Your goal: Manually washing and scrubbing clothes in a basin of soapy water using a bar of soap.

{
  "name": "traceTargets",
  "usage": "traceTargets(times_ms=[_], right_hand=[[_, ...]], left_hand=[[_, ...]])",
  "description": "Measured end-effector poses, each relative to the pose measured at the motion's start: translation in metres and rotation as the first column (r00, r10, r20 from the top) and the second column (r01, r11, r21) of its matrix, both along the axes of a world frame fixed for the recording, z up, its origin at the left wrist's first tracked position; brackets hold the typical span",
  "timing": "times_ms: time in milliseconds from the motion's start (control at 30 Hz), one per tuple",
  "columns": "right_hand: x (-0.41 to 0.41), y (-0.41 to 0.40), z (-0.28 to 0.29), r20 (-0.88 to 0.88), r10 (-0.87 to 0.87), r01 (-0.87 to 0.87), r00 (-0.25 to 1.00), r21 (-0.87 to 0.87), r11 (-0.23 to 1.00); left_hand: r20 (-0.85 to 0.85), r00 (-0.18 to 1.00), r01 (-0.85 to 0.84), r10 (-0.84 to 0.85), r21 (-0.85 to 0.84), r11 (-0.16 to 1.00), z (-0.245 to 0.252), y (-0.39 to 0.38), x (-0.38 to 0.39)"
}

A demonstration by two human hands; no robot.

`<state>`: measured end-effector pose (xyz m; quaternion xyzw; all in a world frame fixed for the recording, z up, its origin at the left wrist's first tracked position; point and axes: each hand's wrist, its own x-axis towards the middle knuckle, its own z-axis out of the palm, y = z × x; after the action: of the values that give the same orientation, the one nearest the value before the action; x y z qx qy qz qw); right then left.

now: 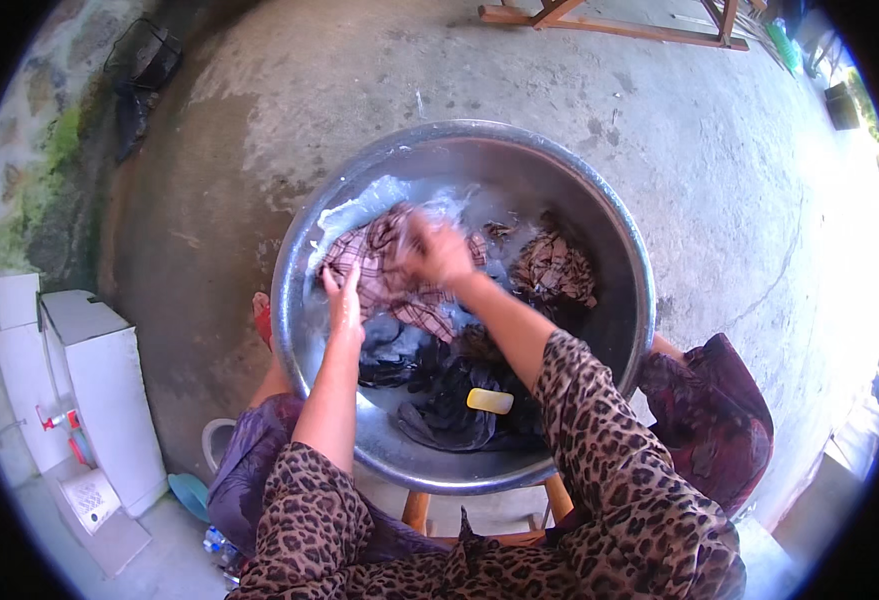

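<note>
A large round metal basin [627,217] holds soapy water and wet clothes. Plaid pinkish cloth [368,247] lies bunched at the basin's left side, with white suds behind it. My left hand [343,296] grips the near left edge of this cloth, thumb raised. Blurred by motion, my right hand [435,251] is on top of the plaid cloth, its fingers curled; whether they hold a fold is unclear. A yellow bar of soap [489,401] rests on dark wet clothing [447,427] near the front. Crumpled patterned cloth [555,266] sits at the right in the water.
Concrete floor [717,180] surrounds the basin. A wooden frame [619,26] stands at the far side. On the left are a white block-like structure [109,397], a red-handled tap [53,421], a teal bowl [190,495] and a dark bucket [155,60]. My knees flank the basin.
</note>
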<state>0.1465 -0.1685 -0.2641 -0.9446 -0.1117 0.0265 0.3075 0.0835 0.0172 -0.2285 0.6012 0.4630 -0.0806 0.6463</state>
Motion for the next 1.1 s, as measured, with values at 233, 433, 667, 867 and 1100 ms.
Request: traceTargets(times_ms=[233, 433, 667, 867, 1100], right_hand=[[0.009, -0.004, -0.016, -0.581, 0.23, -0.414, 0.781, -0.206, 0.887], [-0.014, 0.013, -0.007, -0.325, -0.217, 0.258, 0.921, 0.09, 0.962], [-0.085, 0.078, 0.208, 0.041, 0.293, -0.275, 0.955, 0.488, 0.829], [-0.092, 0.076, 0.208, 0.172, 0.206, -0.253, 0.963, 0.328, 0.91], [0.053, 0.01, 0.127, -0.328, -0.138, 0.14, 0.934, -0.018, 0.99]], left_hand=[[-0.006, 1.0, 0.0, 0.0, 0.1, 0.995, 0.005, 0.021, -0.021], [0.01, 1.0, 0.016, -0.013, -0.36, 0.933, 0.018, -0.024, 0.005], [0.241, 0.946, 0.123, 0.218, -0.886, 0.447, 0.052, 0.009, 0.003], [0.381, 0.903, 0.148, 0.197, -0.708, 0.691, 0.091, -0.05, 0.015], [0.194, 0.925, -0.144, 0.326, -0.616, 0.775, 0.108, -0.055, 0.01]])
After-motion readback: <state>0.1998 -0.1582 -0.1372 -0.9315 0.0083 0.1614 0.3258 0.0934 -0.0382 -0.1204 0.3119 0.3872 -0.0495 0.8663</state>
